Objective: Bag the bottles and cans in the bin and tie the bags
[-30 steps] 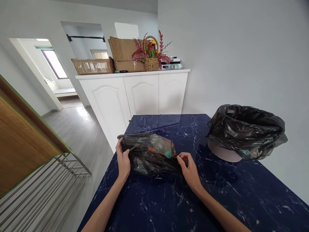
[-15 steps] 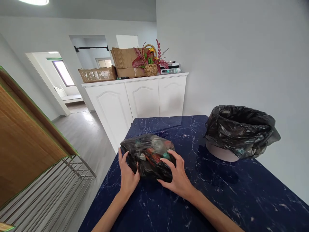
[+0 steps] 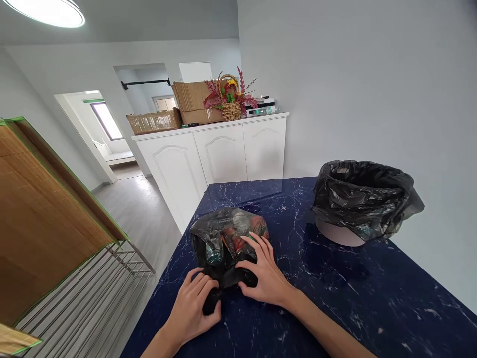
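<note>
Lumpy black bag (image 3: 225,229) on the blue table (image 3: 324,293) looks soft, slippery and easy to rip, so hold its near edge, where the left hand (image 3: 194,304) curls, pinching or not I can't tell, beside the spread-out right hand (image 3: 265,276).

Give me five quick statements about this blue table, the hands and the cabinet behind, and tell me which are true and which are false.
1. The right hand has fingers on a dark plastic bag. True.
2. The left hand is reaching into the lined bin. False: it is at the near side of the plastic bag, away from the bin.
3. A woven flower basket stands on the white cabinet. True.
4. The bin's liner is bright white. False: it is black.
5. The table has pale streaks across its dark blue top. True.
</note>
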### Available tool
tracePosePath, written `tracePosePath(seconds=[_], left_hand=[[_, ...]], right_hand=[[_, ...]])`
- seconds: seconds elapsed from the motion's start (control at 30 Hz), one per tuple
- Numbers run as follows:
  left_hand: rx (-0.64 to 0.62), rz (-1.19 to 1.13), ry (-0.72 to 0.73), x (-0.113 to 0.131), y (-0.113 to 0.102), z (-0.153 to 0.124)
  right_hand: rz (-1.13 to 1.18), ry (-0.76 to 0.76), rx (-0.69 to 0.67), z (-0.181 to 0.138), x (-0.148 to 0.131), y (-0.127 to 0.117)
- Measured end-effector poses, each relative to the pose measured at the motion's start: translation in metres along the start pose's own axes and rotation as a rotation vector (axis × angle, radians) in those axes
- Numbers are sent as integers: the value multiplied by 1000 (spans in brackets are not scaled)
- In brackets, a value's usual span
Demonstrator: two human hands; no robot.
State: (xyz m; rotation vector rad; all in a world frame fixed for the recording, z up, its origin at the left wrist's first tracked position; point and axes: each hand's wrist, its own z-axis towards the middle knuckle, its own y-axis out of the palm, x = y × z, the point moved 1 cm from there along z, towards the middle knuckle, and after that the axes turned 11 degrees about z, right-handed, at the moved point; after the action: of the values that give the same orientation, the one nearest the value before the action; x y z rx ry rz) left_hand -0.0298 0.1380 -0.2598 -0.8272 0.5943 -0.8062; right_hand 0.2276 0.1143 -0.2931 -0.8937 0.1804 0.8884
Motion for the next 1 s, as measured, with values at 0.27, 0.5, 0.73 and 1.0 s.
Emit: tracePosePath(seconds=[0.27, 0.5, 0.73, 1.0], left_hand=[[-197, 153, -489, -33, 13, 23], [-337, 73, -805, -38, 57, 79], [-440, 56, -808, -57, 60, 102], [-701, 101, -692, -69, 23, 79]], right_hand=[[20, 29, 44, -2, -1, -2], [-35, 23, 105, -1, 1, 2], [-115, 80, 149, -1, 9, 8], [-139, 106, 177, -1, 16, 8]])
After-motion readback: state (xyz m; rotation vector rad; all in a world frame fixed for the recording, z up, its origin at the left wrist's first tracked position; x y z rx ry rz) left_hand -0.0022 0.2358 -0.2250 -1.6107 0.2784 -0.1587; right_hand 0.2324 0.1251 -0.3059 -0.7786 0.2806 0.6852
